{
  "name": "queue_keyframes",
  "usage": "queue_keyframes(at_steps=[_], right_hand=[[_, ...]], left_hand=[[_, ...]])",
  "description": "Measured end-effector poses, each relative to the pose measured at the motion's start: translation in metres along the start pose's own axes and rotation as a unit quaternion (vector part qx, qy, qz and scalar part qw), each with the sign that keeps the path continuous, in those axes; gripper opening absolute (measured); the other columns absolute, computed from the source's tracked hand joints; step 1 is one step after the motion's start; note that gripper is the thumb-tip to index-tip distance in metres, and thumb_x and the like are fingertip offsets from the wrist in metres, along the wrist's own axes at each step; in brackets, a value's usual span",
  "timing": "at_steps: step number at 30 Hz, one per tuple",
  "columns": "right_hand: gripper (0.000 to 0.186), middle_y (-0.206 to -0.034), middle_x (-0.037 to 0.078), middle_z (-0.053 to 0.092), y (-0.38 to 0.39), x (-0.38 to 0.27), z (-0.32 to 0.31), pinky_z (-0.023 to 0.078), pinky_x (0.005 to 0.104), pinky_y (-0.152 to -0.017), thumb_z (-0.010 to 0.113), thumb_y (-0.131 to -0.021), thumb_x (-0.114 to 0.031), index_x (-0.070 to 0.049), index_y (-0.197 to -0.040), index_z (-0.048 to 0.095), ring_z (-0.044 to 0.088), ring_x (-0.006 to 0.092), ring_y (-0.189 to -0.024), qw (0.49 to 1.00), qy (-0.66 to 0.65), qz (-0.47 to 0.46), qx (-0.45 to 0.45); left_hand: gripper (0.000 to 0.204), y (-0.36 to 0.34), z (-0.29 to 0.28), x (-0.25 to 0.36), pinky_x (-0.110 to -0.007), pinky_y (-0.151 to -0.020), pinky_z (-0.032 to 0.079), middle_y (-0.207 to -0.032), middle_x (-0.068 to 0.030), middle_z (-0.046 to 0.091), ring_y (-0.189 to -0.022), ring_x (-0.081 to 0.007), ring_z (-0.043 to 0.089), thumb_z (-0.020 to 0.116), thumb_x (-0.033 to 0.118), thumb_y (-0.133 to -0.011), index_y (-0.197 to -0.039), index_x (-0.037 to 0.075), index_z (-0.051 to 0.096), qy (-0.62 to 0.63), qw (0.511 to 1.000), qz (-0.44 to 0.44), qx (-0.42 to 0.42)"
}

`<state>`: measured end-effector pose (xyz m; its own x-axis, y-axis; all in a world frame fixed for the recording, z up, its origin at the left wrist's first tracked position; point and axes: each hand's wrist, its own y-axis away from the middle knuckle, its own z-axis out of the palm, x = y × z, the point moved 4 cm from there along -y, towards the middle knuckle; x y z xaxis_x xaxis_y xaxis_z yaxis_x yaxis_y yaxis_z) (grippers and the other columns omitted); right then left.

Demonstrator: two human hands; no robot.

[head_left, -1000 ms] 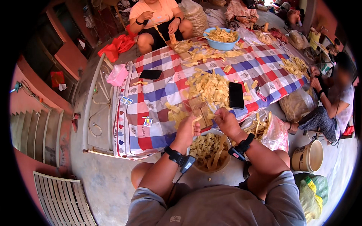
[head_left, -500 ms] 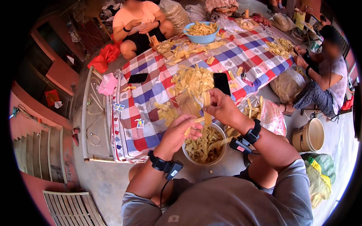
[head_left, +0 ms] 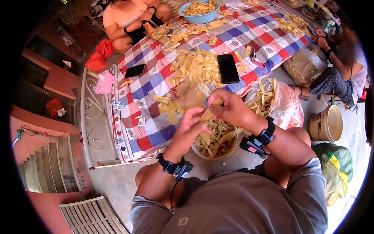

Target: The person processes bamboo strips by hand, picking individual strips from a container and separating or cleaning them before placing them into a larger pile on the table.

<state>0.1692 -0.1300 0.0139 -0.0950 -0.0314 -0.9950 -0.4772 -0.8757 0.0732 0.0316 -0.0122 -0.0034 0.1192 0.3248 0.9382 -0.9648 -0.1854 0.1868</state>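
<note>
Across the low desk [head_left: 156, 84], covered in a red, blue and white checked cloth, pale yellow strips are dumped in loose heaps [head_left: 196, 68], so anyone sitting round the edge can grab from them. Two black phones [head_left: 228, 68] lie flat among the piles. A second person [head_left: 132, 17] sits at the far end next to a blue bowl [head_left: 200, 9] heaped with the same stuff, and a third person [head_left: 339, 62] works on the right side. A clear plastic bag [head_left: 284, 105] with more strips slumps against the desk edge, and a tan bucket [head_left: 327, 124] stands on the floor beyond it.

Closer in, a round bowl [head_left: 216, 142] sits right under the wearer's hands, probably so trimmings and finished pieces drop straight in.

Both wrists wear black bands. The left hand [head_left: 187, 130] has its fingers curled and pinches the lower end of one yellow strip [head_left: 208, 113]; the right hand [head_left: 230, 107] is closed over the upper end. The strip is held just above the bowl, its long axis slanting from lower left up to upper right, the top end hidden under the right fingers.
</note>
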Motion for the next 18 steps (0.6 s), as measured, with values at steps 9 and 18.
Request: queue_keyframes(at_steps=[9,18], right_hand=[[0.011,-0.080,0.006,0.065,0.000,-0.006,-0.009,0.046,0.0233,-0.056,0.058,-0.097,-0.007,-0.002,-0.107,0.060,0.057,0.0090,-0.062,0.989,-0.131,0.072,0.010],[0.012,-0.093,0.005,0.070,0.016,-0.017,0.024,0.047,0.0211,-0.058,0.056,-0.101,-0.011,-0.006,-0.111,0.056,0.059,0.0077,-0.063,0.989,-0.141,0.010,-0.050]], left_hand=[[0.013,0.005,-0.015,0.015,-0.026,-0.073,0.044,-0.097,-0.0054,0.064,-0.076,-0.0108,0.054,0.053,0.000,-0.093,-0.101,0.004,0.062,-0.063,0.996,0.045,-0.037],[0.025,0.018,-0.014,0.023,-0.027,-0.081,0.045,-0.100,-0.0063,0.065,-0.092,-0.0135,0.059,0.048,0.011,-0.098,-0.108,0.000,0.068,-0.162,0.985,0.051,-0.011]])
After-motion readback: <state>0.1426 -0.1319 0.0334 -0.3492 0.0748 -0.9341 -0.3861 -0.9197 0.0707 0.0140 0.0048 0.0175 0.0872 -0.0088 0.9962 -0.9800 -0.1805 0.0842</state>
